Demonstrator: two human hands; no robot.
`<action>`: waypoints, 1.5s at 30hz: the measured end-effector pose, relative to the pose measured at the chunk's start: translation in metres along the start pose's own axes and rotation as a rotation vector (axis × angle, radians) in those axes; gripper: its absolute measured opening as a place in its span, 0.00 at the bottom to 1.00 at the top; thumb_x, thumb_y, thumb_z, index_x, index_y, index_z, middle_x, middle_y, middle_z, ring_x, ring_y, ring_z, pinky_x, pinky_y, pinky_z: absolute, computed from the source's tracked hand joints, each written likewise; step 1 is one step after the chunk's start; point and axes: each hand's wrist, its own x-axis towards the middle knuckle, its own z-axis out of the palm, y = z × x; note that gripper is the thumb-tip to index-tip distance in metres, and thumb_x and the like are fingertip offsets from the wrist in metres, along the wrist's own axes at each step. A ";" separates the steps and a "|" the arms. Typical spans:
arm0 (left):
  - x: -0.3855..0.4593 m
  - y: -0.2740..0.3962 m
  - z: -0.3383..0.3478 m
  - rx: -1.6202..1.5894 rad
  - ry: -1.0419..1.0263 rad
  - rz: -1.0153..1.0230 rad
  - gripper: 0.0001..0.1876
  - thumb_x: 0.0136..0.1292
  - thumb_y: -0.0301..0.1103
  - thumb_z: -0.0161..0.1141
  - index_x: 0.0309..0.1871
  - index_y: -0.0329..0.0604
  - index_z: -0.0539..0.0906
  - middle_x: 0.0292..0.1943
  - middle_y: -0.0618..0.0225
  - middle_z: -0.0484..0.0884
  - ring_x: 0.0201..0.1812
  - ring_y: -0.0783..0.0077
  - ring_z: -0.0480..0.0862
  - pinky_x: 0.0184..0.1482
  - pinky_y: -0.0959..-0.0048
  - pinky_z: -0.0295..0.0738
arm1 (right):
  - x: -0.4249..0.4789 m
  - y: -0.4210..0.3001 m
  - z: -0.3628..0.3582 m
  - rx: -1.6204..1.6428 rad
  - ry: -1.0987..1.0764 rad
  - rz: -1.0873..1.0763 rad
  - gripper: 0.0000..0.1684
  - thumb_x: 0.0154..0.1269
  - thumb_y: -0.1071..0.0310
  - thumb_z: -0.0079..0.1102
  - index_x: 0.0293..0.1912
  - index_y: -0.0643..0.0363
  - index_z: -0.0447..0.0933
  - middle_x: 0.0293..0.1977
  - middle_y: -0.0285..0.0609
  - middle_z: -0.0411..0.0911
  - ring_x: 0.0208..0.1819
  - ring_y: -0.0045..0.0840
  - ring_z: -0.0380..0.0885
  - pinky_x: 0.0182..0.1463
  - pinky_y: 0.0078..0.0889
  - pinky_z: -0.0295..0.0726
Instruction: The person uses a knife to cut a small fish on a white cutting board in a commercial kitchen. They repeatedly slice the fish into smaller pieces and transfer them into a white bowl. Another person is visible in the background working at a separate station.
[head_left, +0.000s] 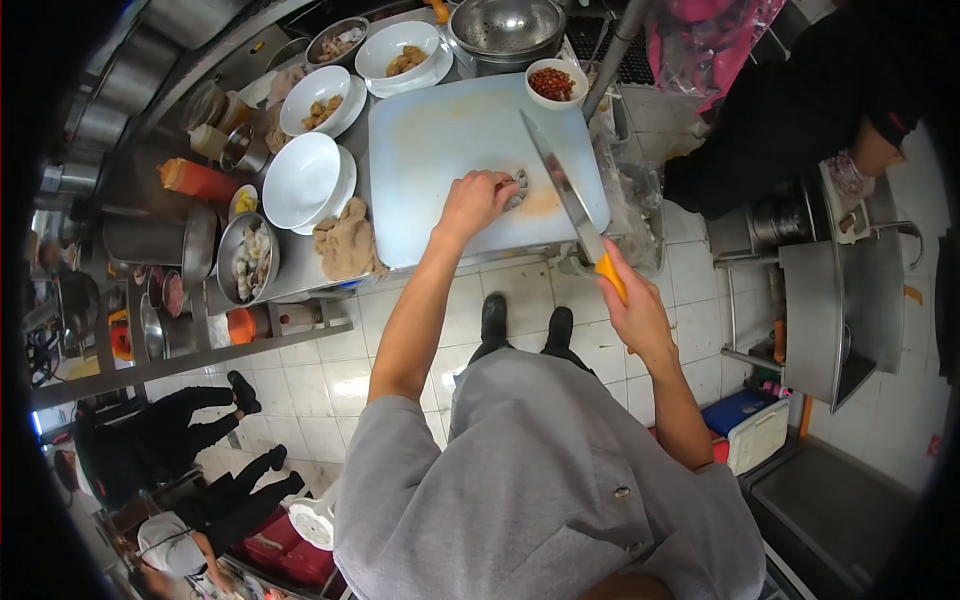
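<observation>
My left hand (478, 201) is over the white plastic cutting board (442, 127), its fingertips pinching a small grey piece of raw seafood (517, 190), which looks like shrimp. The fingers partly cover that piece. At the board's right front corner, my right hand (636, 304) grips a chef's knife (564, 187) by its yellow handle. The blade slants up and left above the board, apart from the grey piece, and is smeared in places. A small white bowl of chopped red chillies or similar red bits (553, 84) sits on the board's far right corner.
Left of the board stand white bowls with brown food pieces (322, 112), another white bowl (301, 180), a crumpled brown cloth (349, 240) and a steel bowl of raw shrimp (251, 262). Steel colanders (506, 26) stand behind. Another person (787, 112) is at right; others are lower left.
</observation>
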 end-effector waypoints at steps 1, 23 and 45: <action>0.004 0.002 0.004 0.020 0.012 0.039 0.11 0.65 0.33 0.71 0.48 0.41 0.89 0.39 0.58 0.90 0.39 0.53 0.89 0.46 0.61 0.82 | -0.005 0.005 -0.003 -0.004 0.003 0.032 0.34 0.74 0.71 0.58 0.76 0.53 0.64 0.53 0.63 0.81 0.52 0.59 0.81 0.54 0.50 0.79; -0.003 0.034 0.014 0.249 -0.062 0.107 0.10 0.60 0.38 0.72 0.42 0.48 0.87 0.39 0.70 0.88 0.42 0.62 0.87 0.50 0.60 0.75 | -0.032 0.016 -0.009 -0.026 -0.103 0.096 0.35 0.73 0.72 0.60 0.76 0.55 0.64 0.52 0.64 0.83 0.51 0.56 0.83 0.55 0.43 0.81; -0.017 0.056 0.018 0.080 0.009 -0.200 0.17 0.77 0.46 0.56 0.45 0.43 0.88 0.35 0.45 0.88 0.41 0.39 0.87 0.45 0.48 0.81 | -0.043 0.009 -0.029 0.114 -0.061 0.371 0.33 0.74 0.70 0.61 0.75 0.56 0.66 0.52 0.61 0.83 0.52 0.53 0.84 0.56 0.38 0.80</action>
